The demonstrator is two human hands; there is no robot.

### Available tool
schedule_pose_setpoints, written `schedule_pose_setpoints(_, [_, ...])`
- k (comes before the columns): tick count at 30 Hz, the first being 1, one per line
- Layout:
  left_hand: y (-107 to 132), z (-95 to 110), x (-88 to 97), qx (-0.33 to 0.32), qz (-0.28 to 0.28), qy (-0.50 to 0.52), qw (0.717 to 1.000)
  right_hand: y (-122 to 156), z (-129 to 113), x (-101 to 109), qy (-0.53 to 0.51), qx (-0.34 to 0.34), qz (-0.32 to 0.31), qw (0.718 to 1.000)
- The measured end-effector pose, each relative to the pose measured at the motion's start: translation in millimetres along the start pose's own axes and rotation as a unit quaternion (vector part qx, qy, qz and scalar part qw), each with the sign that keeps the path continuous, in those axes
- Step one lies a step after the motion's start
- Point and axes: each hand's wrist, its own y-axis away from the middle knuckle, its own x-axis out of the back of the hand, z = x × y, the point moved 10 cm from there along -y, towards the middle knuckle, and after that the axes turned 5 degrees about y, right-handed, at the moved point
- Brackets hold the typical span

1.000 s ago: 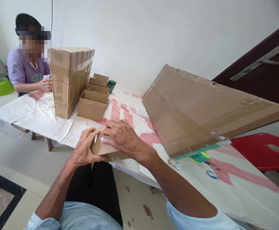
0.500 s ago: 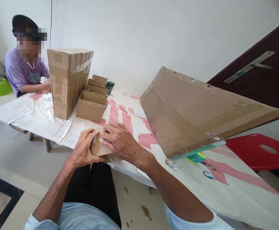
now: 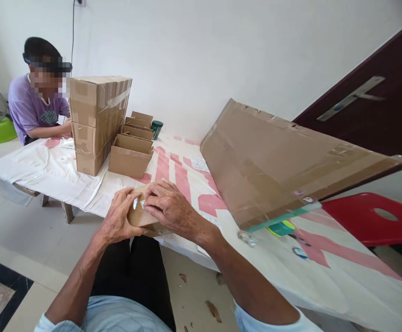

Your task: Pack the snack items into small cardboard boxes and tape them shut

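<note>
A small brown cardboard box (image 3: 139, 217) rests at the near edge of the table, and both my hands are on it. My left hand (image 3: 118, 216) wraps round the box's left end, fingers curled over the top. My right hand (image 3: 168, 206) lies across the top from the right, fingertips pressing a small white sticker (image 3: 142, 203) on the lid. A second small sticker (image 3: 135, 203) shows between the two hands.
A white and pink cloth covers the low table (image 3: 49, 170). Taped cartons (image 3: 95, 120) are stacked beside open small boxes (image 3: 132, 154) at the back left. A person in a purple shirt (image 3: 35, 106) sits behind them. A big flat cardboard sheet (image 3: 277, 161) tilts over tape rolls (image 3: 282, 228); a red stool (image 3: 377, 219) stands at the right.
My right fingertips have drawn in slightly toward the sticker on the box lid. The view has shifted a little; the box and my left hand stay where they were.
</note>
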Motion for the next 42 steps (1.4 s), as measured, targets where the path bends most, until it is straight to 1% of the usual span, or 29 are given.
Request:
schedule_pose_setpoints(2, [2,-6,1.2,0.005,0.0,0.003,1.0,5,9,14,-0.068,-0.04,0.069,0.995])
schedule_pose_setpoints(4, [4,-12,1.5,0.007,-0.004,0.007,1.0,19,28,27,-0.11,-0.112,0.149,0.976])
schedule_pose_setpoints(5, [5,-14,1.6,0.006,-0.004,0.008,1.0,28,39,32,-0.121,-0.149,0.182,0.964])
schedule_pose_setpoints(7, [7,-19,2.2,0.004,-0.003,0.012,1.0,46,57,32,-0.143,-0.208,0.223,0.941])
schedule_pose_setpoints(10, [8,-24,3.3,0.002,0.005,0.019,1.0,70,72,19,-0.185,-0.268,0.242,0.914])
schedule_pose_setpoints(13, [8,-26,4.5,0.0,0.01,0.027,1.0,88,78,3,-0.207,-0.31,0.238,0.897])
schedule_pose_setpoints(16, [8,-28,7.8,0.002,0.013,0.036,0.999,105,87,-8,-0.182,-0.335,0.247,0.891])
schedule_pose_setpoints(19, [9,-34,13.5,0.022,0.009,0.045,0.999,134,116,-20,-0.125,-0.368,0.266,0.882])
schedule_pose_setpoints(21, [11,-42,19.1,0.042,0.006,0.052,0.998,159,143,-40,-0.098,-0.398,0.253,0.876])
schedule_pose_setpoints(24, [15,-59,28.5,0.081,0.003,0.073,0.994,201,181,-85,-0.056,-0.454,0.173,0.872])
schedule_pose_setpoints(27, [22,-81,36.2,0.125,-0.001,0.097,0.987,234,197,-129,-0.005,-0.473,0.081,0.878])
schedule_pose_setpoints(30, [28,-98,42.4,0.152,-0.002,0.122,0.981,255,199,-160,0.027,-0.479,0.005,0.878])
schedule_pose_setpoints(32, [32,-106,46.2,0.161,-0.002,0.135,0.978,261,198,-170,0.043,-0.474,-0.022,0.879])
schedule_pose_setpoints(34, [35,-111,50.2,0.167,0.0,0.14,0.976,263,198,-172,0.053,-0.468,-0.023,0.882])
schedule_pose_setpoints(38, [40,-119,59.3,0.18,0.018,0.144,0.973,258,197,-168,0.065,-0.468,-0.003,0.881])
schedule_pose_setpoints(42, [37,-118,65.7,0.163,0.033,0.159,0.973,244,188,-163,0.096,-0.468,0.013,0.879])
